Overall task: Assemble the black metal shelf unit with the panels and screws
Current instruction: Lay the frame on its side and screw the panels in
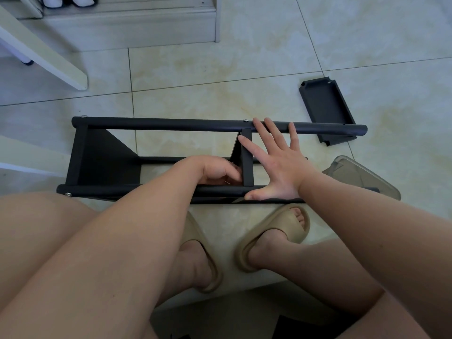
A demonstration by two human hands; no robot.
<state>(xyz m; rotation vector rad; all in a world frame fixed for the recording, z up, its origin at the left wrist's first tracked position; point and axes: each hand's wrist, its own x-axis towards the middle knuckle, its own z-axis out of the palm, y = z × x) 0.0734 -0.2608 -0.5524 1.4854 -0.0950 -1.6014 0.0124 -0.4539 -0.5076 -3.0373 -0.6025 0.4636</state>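
The black metal shelf unit (171, 124) lies on its side on the tiled floor, two long tubes running left to right. One panel (105, 157) is fixed at its left end and a second panel (246, 152) stands mid-frame. My right hand (281, 165) lies flat and spread across both tubes, just right of the middle panel. My left hand (217, 171) is curled inside the frame against the middle panel's left face; what its fingertips pinch is hidden. Silver screw heads (245, 120) show on the tubes.
A loose black panel (325, 106) lies on the floor at the right, behind the far tube. A clear plastic container (362, 174) sits by the frame's right end. White furniture legs (44, 50) and a cabinet base stand at the upper left. My sandalled feet (276, 238) are below the frame.
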